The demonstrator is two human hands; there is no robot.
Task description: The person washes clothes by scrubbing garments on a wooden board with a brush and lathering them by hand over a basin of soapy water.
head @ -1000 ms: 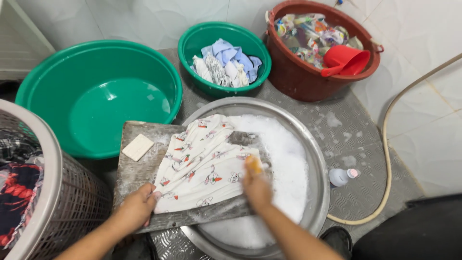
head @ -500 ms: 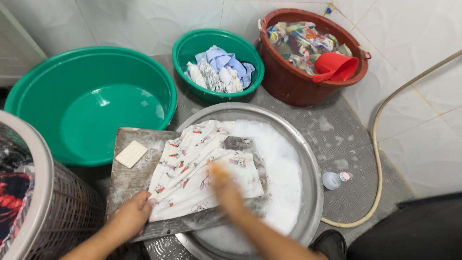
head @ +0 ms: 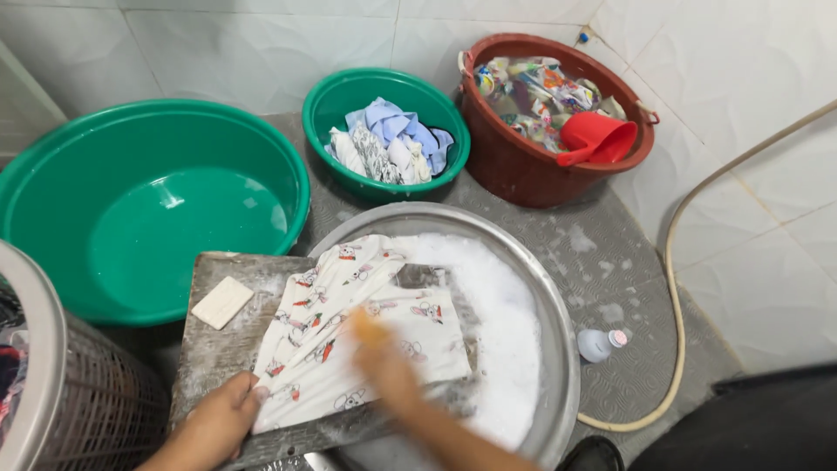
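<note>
The big green basin (head: 139, 218) fills the left part of the frame and has clear water inside. In the lower middle stands the wide metal basin (head: 558, 331), full of white foam. The brown bucket (head: 523, 174) is in the upper right, packed with colourful clothes, and a red scoop (head: 597, 138) lies on top of them. A small green basin (head: 323, 122) in the upper middle holds blue and white clothes. At the lower left edge a part of the grey laundry basket (head: 96, 410) is seen.

The wooden washboard (head: 218, 349) lies across the left rim of the metal basin. On it is spread the white cloth (head: 349, 331) with small animal and carrot prints. The left hand (head: 214, 427), at the bottom left of the frame, presses the lower left corner of the cloth to the board, with the fingers bent over the edge. The right hand (head: 379, 362) is on the middle of the cloth; it is blurred, so it is not possible to tell if the fingers are closed on something. A bar of soap (head: 223, 302) rests on the upper left corner of the board. A beige hose (head: 676, 288) runs along the right side, and a small bottle (head: 600, 344) lies on the floor just right of the metal basin.
</note>
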